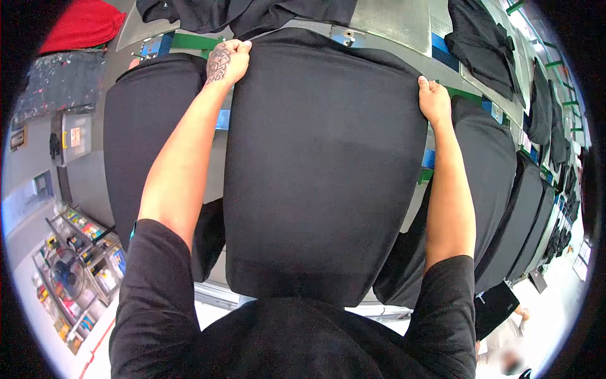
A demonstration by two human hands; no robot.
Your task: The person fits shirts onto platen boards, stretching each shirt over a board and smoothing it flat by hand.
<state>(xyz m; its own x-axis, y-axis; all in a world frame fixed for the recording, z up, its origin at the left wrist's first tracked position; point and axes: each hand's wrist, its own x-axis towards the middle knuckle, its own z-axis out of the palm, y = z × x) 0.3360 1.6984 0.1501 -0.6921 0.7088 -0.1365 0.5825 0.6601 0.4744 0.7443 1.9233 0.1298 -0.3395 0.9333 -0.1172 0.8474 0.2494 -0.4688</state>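
A black garment [322, 158] lies stretched flat over a board in front of me, its cloth smooth across the middle. My left hand [228, 61] grips its far left corner, fingers closed on the fabric. At the far right corner my right hand [435, 100] is closed on the garment's edge. Between the hands, the far edge of the cloth is loosely bunched. The board under the cloth is hidden.
Another black-covered board [151, 126] stands at left, and a further one [486, 145] at right, with more beyond. Black cloth [290, 14] lies on metal plates across from me. A red cloth [85, 25] sits far left. A shelf with a fan [68, 273] stands lower left. Another person is at lower right.
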